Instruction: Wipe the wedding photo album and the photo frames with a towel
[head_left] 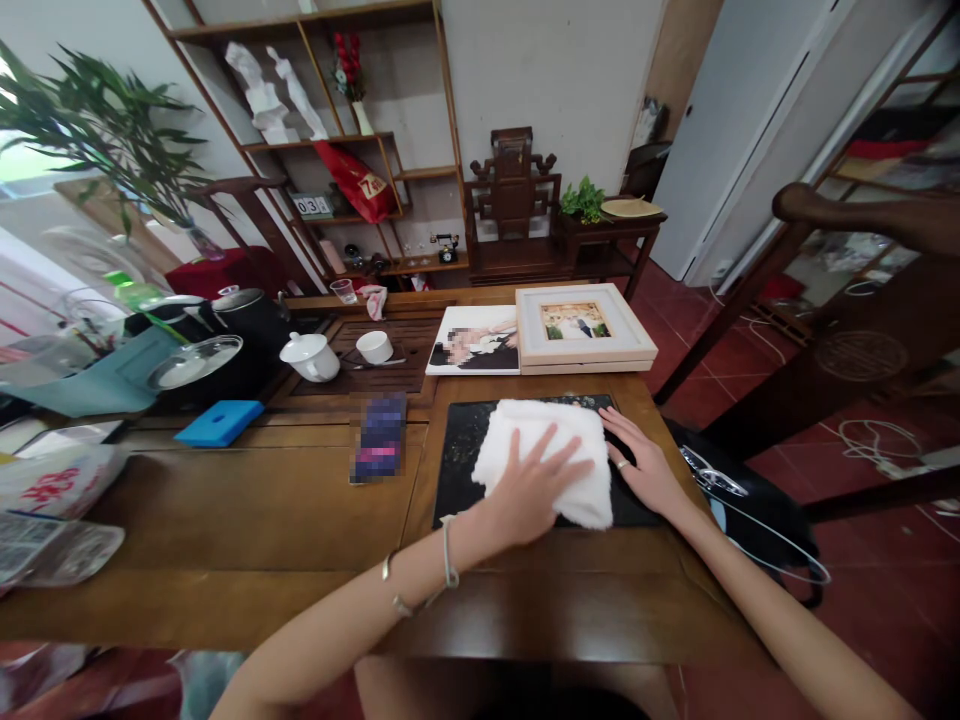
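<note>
A white fluffy cloth (pixel 544 425) lies over a flat black panel (pixel 454 480) on the wooden table. My left hand (pixel 536 485) rests on top of the cloth with its fingers spread and the palm down. Beside the cloth, my right hand (pixel 637 465) lies on the right side of the panel, fingers stretched out, a ring on one of them. Whitish specks and smudges show on the panel's uncovered upper left part; the cloth and hands hide much of the rest.
Behind the panel lie a white photo print (pixel 472 345) and a boxed picture frame (pixel 585 335). Left of it are a phone-like object (pixel 379 440), blurred out, a blue block (pixel 220 424), a lidded white cup (pixel 310 357) and a tea tray (pixel 367 378). A dark wooden chair (pixel 847 330) stands right.
</note>
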